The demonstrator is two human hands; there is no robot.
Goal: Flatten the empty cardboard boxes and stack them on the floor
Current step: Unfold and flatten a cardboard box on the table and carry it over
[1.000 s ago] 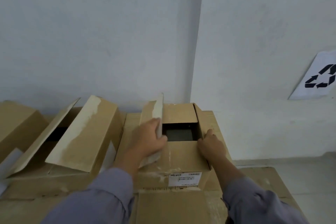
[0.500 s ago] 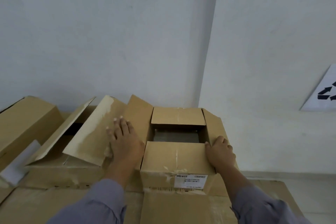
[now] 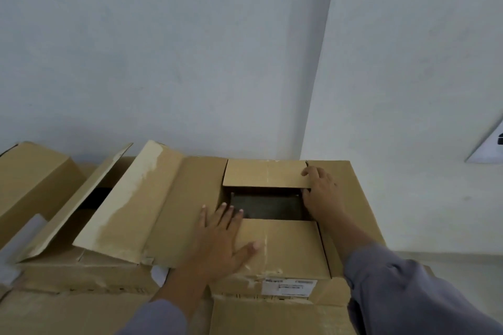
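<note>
Several brown cardboard boxes sit against a pale wall — at far left a closed carton point(image 3: 35, 179), next to it a box with raised, tape-scarred flaps point(image 3: 119, 212). Right of these stands the open brown cardboard box point(image 3: 285, 247) being worked on. Left hand point(image 3: 220, 242) lies flat, fingers spread, on its near flap; right hand point(image 3: 321, 196) rests open at the far flap's right edge — neither grips anything.

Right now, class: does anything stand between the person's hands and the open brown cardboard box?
Nothing visible. The left hand lies flat on the open brown cardboard box's near flap; the right hand touches its far flap.
</note>
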